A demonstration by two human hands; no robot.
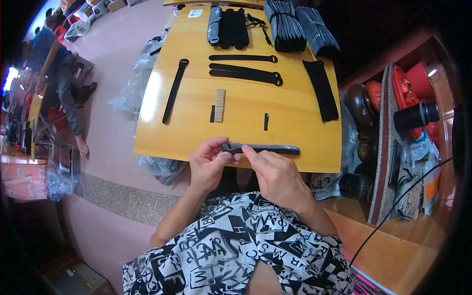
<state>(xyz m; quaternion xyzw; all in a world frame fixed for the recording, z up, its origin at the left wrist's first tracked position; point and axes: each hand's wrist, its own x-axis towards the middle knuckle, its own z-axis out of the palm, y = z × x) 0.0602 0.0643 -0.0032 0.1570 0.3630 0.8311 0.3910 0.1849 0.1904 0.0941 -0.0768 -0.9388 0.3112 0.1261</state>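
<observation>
Close to the table's front edge, my left hand [209,164] pinches the slotted end of a black fabric strap [280,149] between thumb and fingers. My right hand [279,178] is closed at the same strap, its thumb and forefinger pressed on it near that end. The strap lies sideways, its grey face partly showing and its far end pointing right. Beyond my hands are a beige ribbed strip [220,104] beside a small black piece [212,113], and another small black piece [266,122]. Farther back, loose black straps [246,73] lie sideways; one strap [175,91] slants at the left.
The yellow table [300,130] holds a wide black strap stack [322,92] at the right. Banded strap bundles [285,27] and a black bundle [233,28] sit at the back. Plastic bags [135,83] hang beside the left edge. Shelves [386,147] stand right; a person [59,73] sits far left.
</observation>
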